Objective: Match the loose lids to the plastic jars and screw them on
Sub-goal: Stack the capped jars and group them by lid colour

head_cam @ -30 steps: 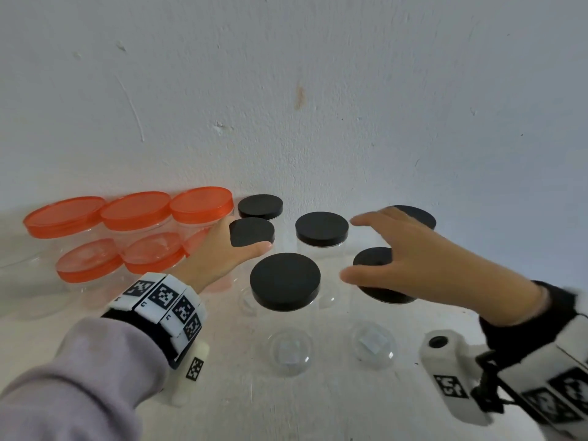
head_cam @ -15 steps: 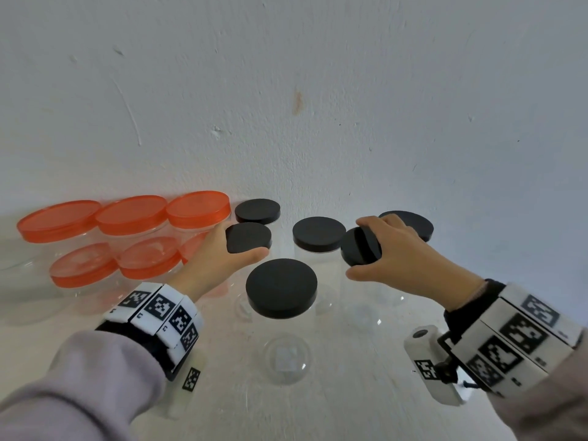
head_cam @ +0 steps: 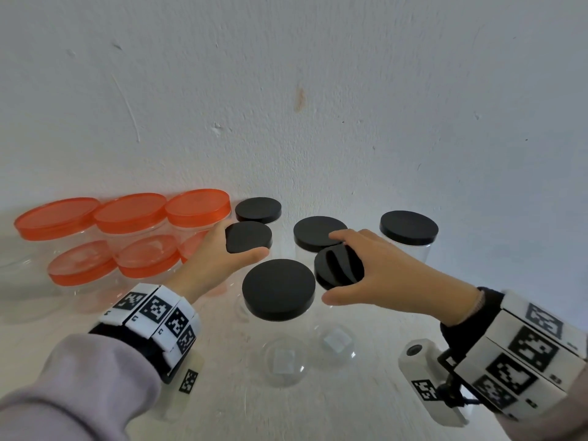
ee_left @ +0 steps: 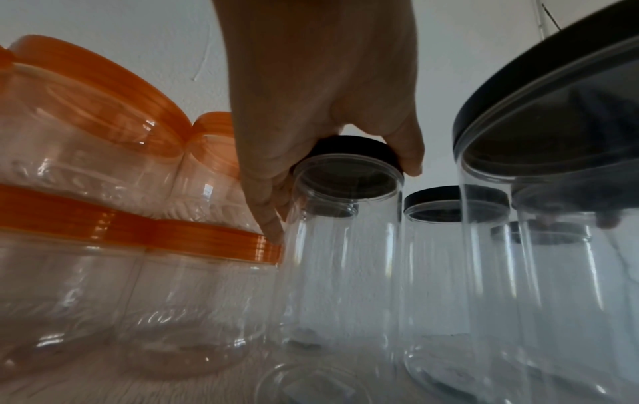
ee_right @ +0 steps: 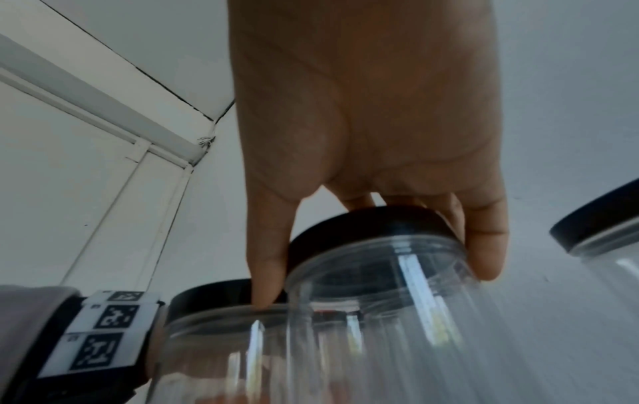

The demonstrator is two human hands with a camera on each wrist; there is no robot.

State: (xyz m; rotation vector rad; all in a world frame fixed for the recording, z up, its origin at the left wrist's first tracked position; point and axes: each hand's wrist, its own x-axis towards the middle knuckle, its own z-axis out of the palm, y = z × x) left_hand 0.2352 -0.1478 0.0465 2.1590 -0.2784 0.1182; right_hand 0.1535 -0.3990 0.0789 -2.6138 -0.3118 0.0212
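Nearly done, I'd judge: orange-lid jars [head_cam: 130,214] at table's back-left all capped, most black lids on, left hand [head_cam: 219,259] fingers clamped on a black lid [head_cam: 248,236] atop its jar, right hand [head_cam: 378,275] gripping tilted lid [head_cam: 339,265] w/ jar near centre.

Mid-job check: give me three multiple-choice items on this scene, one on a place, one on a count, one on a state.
1. The orange-lidded jars stand:
A) left of the left hand
B) right of the right hand
C) between the hands

2. Black lids in the head view:
A) three
B) six
C) nine

3. The jar under the right hand is:
A) upright
B) tilted
C) lidless

Answers:
1. A, they cluster by the wall beyond the left hand.
2. B, two are gripped by hands and four are free.
3. B, its black lid slants in the grip.
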